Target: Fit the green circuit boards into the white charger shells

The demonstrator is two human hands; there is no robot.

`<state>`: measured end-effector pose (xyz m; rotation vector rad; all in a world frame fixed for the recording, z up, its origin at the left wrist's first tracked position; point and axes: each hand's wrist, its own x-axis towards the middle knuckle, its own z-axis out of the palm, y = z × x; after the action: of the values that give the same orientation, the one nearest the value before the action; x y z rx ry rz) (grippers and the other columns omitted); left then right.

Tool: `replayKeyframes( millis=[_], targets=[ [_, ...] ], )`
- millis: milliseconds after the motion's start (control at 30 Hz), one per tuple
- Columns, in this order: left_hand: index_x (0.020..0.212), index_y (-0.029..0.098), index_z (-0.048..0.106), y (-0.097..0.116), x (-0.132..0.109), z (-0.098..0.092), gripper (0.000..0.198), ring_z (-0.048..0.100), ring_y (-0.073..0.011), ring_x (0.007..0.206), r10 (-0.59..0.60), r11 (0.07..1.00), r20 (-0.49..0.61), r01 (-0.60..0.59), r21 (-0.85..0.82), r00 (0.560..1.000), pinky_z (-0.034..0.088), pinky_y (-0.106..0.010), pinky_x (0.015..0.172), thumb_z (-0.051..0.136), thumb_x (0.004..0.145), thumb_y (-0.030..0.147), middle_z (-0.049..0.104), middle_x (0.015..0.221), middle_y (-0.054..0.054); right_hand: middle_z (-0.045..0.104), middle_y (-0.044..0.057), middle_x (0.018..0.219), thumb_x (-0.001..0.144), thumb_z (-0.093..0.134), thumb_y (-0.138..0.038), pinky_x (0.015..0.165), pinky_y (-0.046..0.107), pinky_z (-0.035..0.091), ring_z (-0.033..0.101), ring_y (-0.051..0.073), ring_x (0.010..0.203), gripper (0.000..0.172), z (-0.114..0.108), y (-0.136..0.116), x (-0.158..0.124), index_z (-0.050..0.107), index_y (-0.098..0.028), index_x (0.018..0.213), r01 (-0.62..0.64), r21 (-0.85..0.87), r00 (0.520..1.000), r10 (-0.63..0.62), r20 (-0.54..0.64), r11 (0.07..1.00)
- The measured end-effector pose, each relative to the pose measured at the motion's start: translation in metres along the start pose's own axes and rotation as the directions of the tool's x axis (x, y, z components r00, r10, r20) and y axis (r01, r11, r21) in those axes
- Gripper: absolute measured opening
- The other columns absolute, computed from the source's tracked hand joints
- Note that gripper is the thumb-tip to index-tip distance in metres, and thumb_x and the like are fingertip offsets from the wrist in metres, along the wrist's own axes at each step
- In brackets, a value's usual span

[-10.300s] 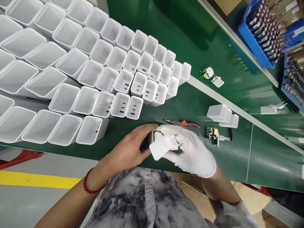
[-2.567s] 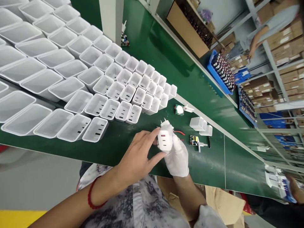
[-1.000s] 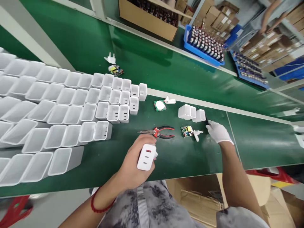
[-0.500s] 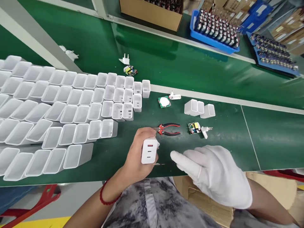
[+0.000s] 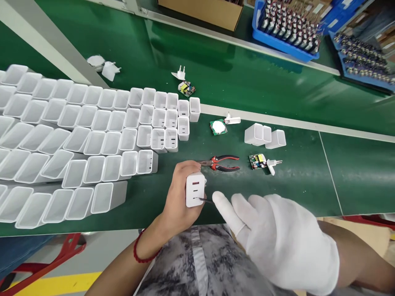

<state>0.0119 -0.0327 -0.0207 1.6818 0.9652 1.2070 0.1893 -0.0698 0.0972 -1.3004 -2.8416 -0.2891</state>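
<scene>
Bare, my left hand wraps round a white charger, whose face with one wide and two narrow slots is turned up toward me. My gloved right hand pinches a thin dark pointed tool; its tip touches the charger at the lowest slot. Most of the tool is hidden by the glove, so its kind does not show. Just beyond my left hand lie red-and-black pliers, handles spread to the right. A circuit board with a white plug piece rests to their right.
Rows of open white charger housings fill the left of the green bench. Several more housings stand right of a round-padded board. A raised shelf behind holds a blue tray of parts and a cardboard box.
My right hand has moved left to the charger, and the dark tool now shows with its tip at the lowest slot. My left hand keeps its hold. The view has shifted slightly.
</scene>
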Motion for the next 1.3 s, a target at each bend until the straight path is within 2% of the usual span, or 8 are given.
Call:
replayKeyframes(
  millis=[367,467,600,700,800,933,1133,1300],
  targets=[
    [0.121,0.025,0.045,-0.002,-0.002,0.002,0.053,0.056,-0.0242,0.110,-0.014,0.989,0.017,0.016,-0.144,1.000,0.053,-0.041,0.089,0.067,0.077,0.007,0.051,0.118,-0.009,0.052,0.001,0.055,0.083,0.043,-0.007,0.048,0.036,0.013,0.035,0.018,0.044,0.042,-0.007,0.006,-0.006,0.064,-0.015,0.118,-0.024,0.036,1.000,0.024,-0.013,0.999],
    [0.115,0.025,0.047,-0.004,-0.002,0.000,0.044,0.059,-0.0240,0.112,-0.150,0.967,-0.055,0.135,-0.216,0.987,0.049,-0.044,0.097,0.069,0.079,0.011,0.055,0.118,-0.009,0.058,0.000,0.057,0.089,0.040,-0.007,0.046,0.035,0.014,0.034,0.017,0.041,0.044,-0.011,0.023,-0.026,0.063,-0.022,0.123,-0.149,0.006,0.988,0.150,-0.042,0.989],
    [0.114,0.027,0.048,-0.003,-0.001,-0.008,0.044,0.052,-0.0297,0.130,-0.436,0.768,-0.040,0.348,-0.538,0.899,0.048,-0.048,0.101,0.075,0.080,0.032,0.054,0.139,-0.011,0.069,0.003,0.072,0.097,0.047,-0.031,0.045,0.032,0.024,0.046,0.015,0.044,0.032,0.050,0.034,-0.048,0.070,-0.024,0.118,-0.375,0.035,0.926,0.373,0.050,0.926],
    [0.114,0.030,0.052,-0.003,0.002,-0.008,0.046,0.048,-0.0341,0.136,-0.541,0.495,0.084,0.397,-0.772,0.837,0.052,-0.051,0.095,0.068,0.081,0.058,0.049,0.149,-0.009,0.073,0.009,0.087,0.097,0.047,-0.026,0.050,0.029,0.037,0.062,0.017,0.061,0.031,0.118,0.028,-0.053,0.071,-0.019,0.115,-0.531,0.029,0.847,0.529,0.055,0.847],
    [0.110,0.027,0.060,-0.003,0.006,-0.002,0.054,0.053,-0.0338,0.132,-0.605,0.360,0.121,0.405,-0.840,0.787,0.047,-0.052,0.103,0.059,0.080,0.072,0.058,0.142,-0.009,0.074,0.013,0.097,0.094,0.050,-0.021,0.068,0.034,0.051,0.067,0.025,0.084,0.028,0.148,0.021,-0.053,0.071,-0.017,0.112,-0.526,0.121,0.845,0.533,-0.033,0.842],
    [0.099,0.019,0.068,0.000,0.011,0.008,0.059,0.060,-0.0321,0.124,-0.642,0.383,0.086,0.416,-0.825,0.762,0.039,-0.047,0.112,0.052,0.083,0.073,0.072,0.118,-0.014,0.069,0.013,0.115,0.092,0.056,-0.027,0.087,0.042,0.054,0.066,0.026,0.101,0.042,0.113,0.009,-0.037,0.055,-0.019,0.133,-0.447,0.563,0.734,0.645,-0.213,0.695],
    [0.100,0.017,0.071,0.008,0.011,0.021,0.047,0.063,-0.0326,0.120,-0.667,0.390,0.145,0.508,-0.768,0.731,0.047,-0.047,0.105,0.065,0.081,0.060,0.074,0.114,-0.013,0.073,0.005,0.110,0.087,0.061,-0.026,0.090,0.031,0.052,0.069,0.021,0.100,0.036,0.077,-0.007,0.017,0.061,-0.023,0.123,-0.342,0.921,0.866,0.443,0.233,0.185],
    [0.096,0.015,0.072,0.007,0.015,0.027,0.042,0.066,-0.0286,0.114,-0.674,0.491,0.069,0.516,-0.701,0.735,0.050,-0.038,0.100,0.067,0.082,0.055,0.076,0.110,-0.012,0.068,0.003,0.078,0.084,0.060,-0.027,0.076,0.031,0.048,0.064,0.020,0.080,0.010,0.090,-0.006,0.025,0.067,-0.019,0.084,-0.447,0.841,0.826,0.501,0.259,0.303]
  ],
)
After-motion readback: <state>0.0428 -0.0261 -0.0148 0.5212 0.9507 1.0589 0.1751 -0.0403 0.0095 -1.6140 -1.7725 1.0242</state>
